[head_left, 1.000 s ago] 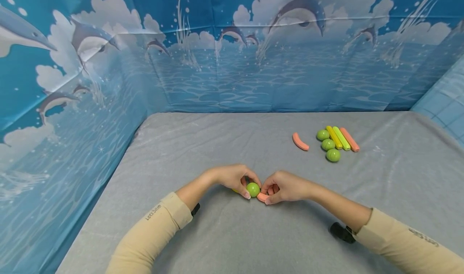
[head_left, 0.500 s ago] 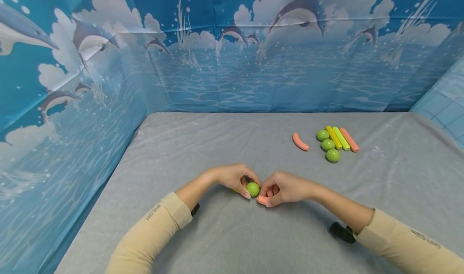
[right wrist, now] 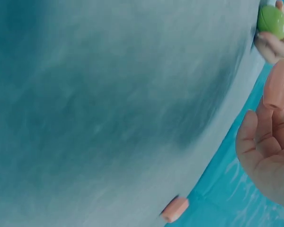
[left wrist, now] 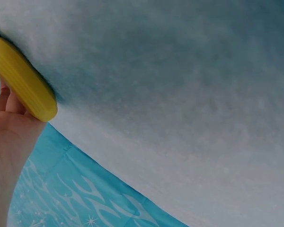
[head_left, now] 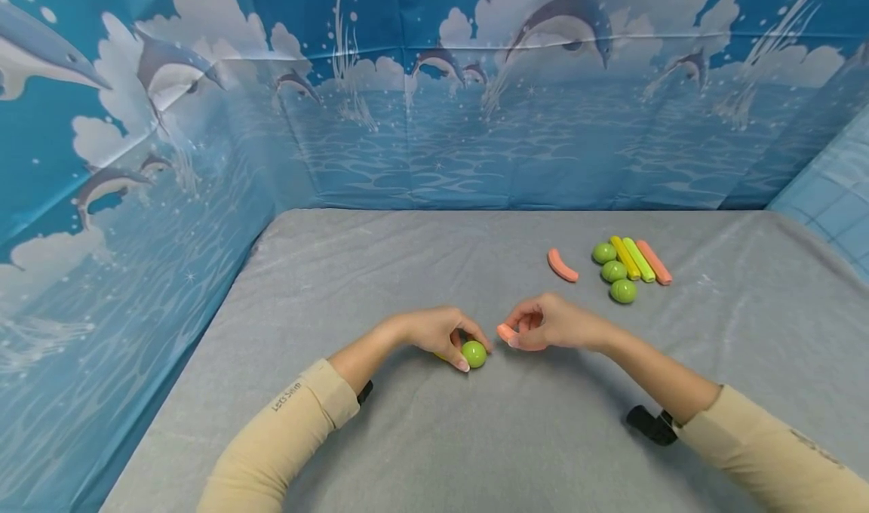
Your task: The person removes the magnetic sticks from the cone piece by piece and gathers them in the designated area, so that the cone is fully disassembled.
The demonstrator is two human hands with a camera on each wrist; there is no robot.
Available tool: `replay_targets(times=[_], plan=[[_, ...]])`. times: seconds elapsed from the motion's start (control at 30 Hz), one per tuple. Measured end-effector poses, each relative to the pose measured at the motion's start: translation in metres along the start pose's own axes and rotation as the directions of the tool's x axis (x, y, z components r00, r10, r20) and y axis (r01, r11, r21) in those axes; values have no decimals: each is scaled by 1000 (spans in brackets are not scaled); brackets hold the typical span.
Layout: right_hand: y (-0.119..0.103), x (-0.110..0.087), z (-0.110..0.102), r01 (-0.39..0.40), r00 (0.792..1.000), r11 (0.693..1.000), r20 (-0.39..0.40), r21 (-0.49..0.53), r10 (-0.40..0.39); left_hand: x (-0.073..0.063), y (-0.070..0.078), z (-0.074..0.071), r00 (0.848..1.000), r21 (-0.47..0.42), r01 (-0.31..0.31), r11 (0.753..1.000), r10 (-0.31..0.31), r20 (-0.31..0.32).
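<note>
My left hand (head_left: 440, 332) pinches a shiny green egg-shaped piece (head_left: 474, 354) between thumb and fingers on the grey cloth. A yellow ridged, rounded bar (left wrist: 24, 80) lies under that palm, touching or near the green piece, mostly hidden in the head view. Just to the right, my right hand (head_left: 553, 323) pinches a curved salmon-pink piece (head_left: 505, 333) by one end. In the right wrist view the pink piece (right wrist: 278, 86) points away from the fingertips, apart from the green one (right wrist: 273, 22).
Another curved pink piece (head_left: 563, 265) lies farther back. To its right sit several green egg-shaped pieces (head_left: 614, 271) beside a yellow stick (head_left: 626, 258), a lime stick (head_left: 640, 260) and a pink stick (head_left: 655, 262). A dolphin-print curtain (head_left: 434, 136) hangs behind the cloth-covered table (head_left: 380, 264).
My right hand has drawn the curved pink piece away from the green one, up and to the right. The left hand stays in place with the green piece.
</note>
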State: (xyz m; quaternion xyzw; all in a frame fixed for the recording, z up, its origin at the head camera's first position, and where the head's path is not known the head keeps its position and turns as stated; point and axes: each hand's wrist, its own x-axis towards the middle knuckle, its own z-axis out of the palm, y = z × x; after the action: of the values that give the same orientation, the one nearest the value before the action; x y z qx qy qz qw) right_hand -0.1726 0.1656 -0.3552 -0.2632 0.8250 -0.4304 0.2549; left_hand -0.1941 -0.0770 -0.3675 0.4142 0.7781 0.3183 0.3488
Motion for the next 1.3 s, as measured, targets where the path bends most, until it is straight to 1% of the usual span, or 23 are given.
replay_targets(times=[0.17, 0.3, 0.47, 0.53, 0.63, 0.77, 0.93, 1.03, 1.13, 1.3], plan=[[5, -1, -10, -65, 992, 998, -113, -9, 63, 1, -2, 0, 1000, -4, -7, 1000, 7, -1], [9, -2, -19, -106, 975, 994, -199, -24, 99, 2, -4, 0, 1000, -9, -15, 1000, 15, 0], [12, -3, -27, -174, 953, 982, -266, -72, 149, 2, -6, -1, 1000, -13, -21, 1000, 21, 3], [14, -3, -31, -206, 941, 974, -293, -96, 170, 2, -6, -1, 1000, -13, -24, 1000, 24, 3], [19, -1, -35, -240, 922, 961, -341, -137, 182, 2, -6, -1, 1000, -15, -22, 1000, 22, 4], [26, 3, -41, -302, 890, 935, -406, -185, 207, 2, -6, -1, 1000, -16, -20, 1000, 20, 7], [33, 10, -46, -380, 846, 906, -465, -187, 260, 2, -7, -1, 1000, -16, -22, 1000, 22, 8], [34, 13, -48, -416, 825, 889, -491, -191, 281, 2, -8, -1, 1000, -17, -27, 999, 27, 9], [35, 16, -49, -431, 817, 877, -504, -211, 280, 2, -8, -1, 999, -22, -32, 999, 32, 10], [35, 18, -50, -432, 815, 869, -517, -243, 261, 2, -7, 0, 1000, -31, -29, 999, 29, 12]])
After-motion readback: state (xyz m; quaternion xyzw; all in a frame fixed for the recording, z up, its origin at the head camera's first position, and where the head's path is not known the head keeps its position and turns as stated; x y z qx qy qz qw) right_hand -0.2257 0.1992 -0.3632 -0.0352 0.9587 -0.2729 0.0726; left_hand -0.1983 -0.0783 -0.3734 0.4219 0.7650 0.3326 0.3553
